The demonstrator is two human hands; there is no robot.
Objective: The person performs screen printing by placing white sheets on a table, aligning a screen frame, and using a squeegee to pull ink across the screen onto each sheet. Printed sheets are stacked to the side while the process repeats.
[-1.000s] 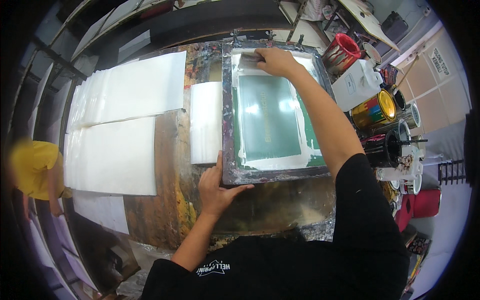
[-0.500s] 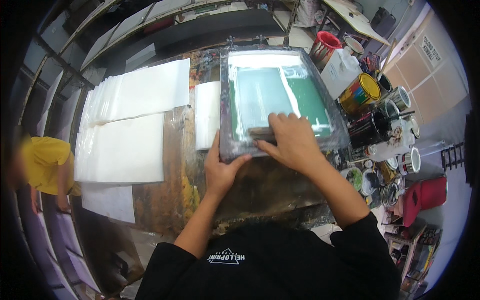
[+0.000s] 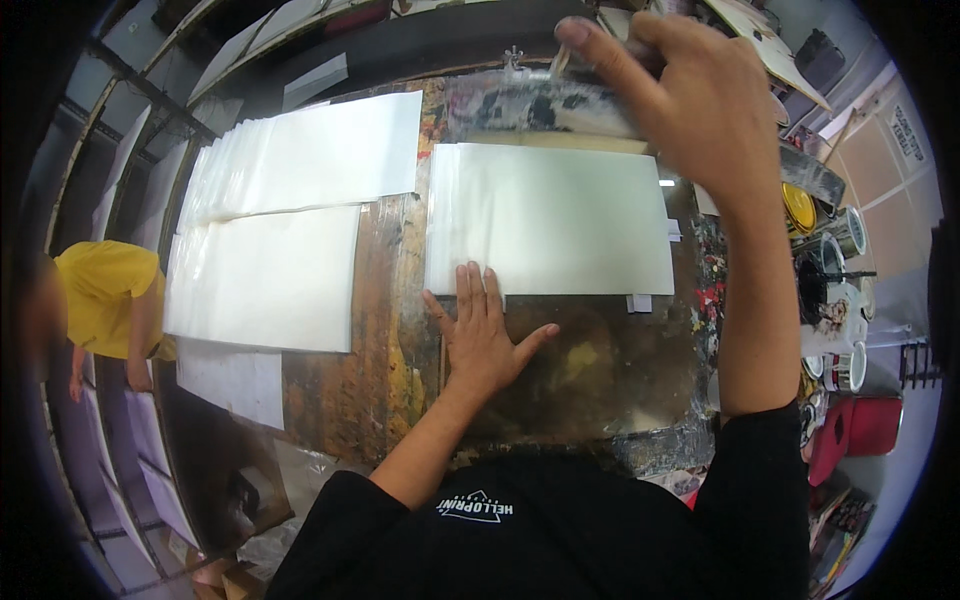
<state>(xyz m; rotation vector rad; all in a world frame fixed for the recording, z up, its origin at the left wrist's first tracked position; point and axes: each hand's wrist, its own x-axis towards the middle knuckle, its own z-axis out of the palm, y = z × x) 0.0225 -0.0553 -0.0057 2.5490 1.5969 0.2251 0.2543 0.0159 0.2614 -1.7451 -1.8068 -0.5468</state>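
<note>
A stack of white paper sheets (image 3: 570, 210) lies on the stained table (image 3: 560, 370) in front of me. My left hand (image 3: 480, 330) rests with spread fingers on the stack's near left edge, thumb over the bare table. My right hand (image 3: 700, 100) is raised high at the far right of the stack, blurred, thumb stretched and fingers curled. What lies between thumb and fingers is not clear. Behind the stack, a smeared grey, see-through strip, apparently part of the printing screen (image 3: 545, 105), shows at a metal clamp (image 3: 513, 58). The rest of the screen cannot be made out.
Two fanned stacks of white sheets, a far one (image 3: 310, 150) and a near one (image 3: 265, 280), lie to the left. Paint cans (image 3: 845, 235) crowd the right. A person in a yellow shirt (image 3: 105, 295) bends by racks at the far left. A red chair (image 3: 860, 435) stands right.
My right hand has risen up and away from the screen, where it gripped a squeegee. The screen no longer covers the spot before me. My left hand has left its frame for the paper.
</note>
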